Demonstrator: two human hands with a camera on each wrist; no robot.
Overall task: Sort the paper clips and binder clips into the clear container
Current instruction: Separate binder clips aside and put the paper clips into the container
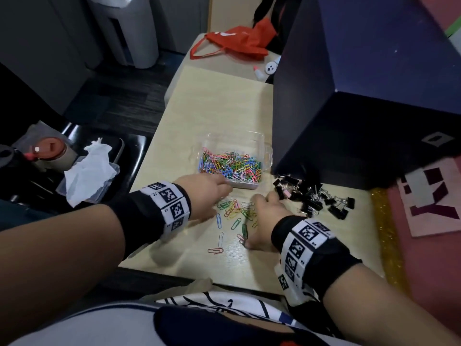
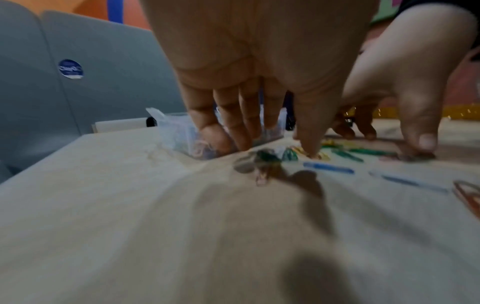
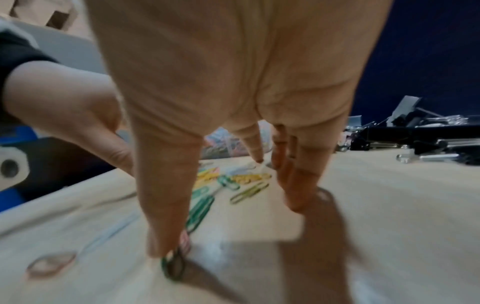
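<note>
The clear container (image 1: 266, 156) (image 2: 176, 131) stands mid-table, holding many coloured paper clips (image 1: 229, 166). Loose paper clips (image 1: 233, 209) (image 3: 233, 181) lie scattered in front of it. A pile of black binder clips (image 1: 311, 196) (image 3: 415, 135) sits to the right. My left hand (image 1: 222, 193) (image 2: 278, 144) reaches down beside the container's front wall, fingers straight, the thumb tip on the loose clips. My right hand (image 1: 259, 218) (image 3: 228, 226) is spread over the loose clips, its thumb pressing a green paper clip (image 3: 174, 265) (image 1: 244, 232) against the table.
A large dark blue box (image 1: 349, 96) stands right behind the container and binder clips. A red bag (image 1: 234, 43) lies at the far end. To the left, off the table, are a tissue (image 1: 87, 168) and a red-lidded cup (image 1: 50, 151). A pink sheet (image 1: 429, 201) lies at the right.
</note>
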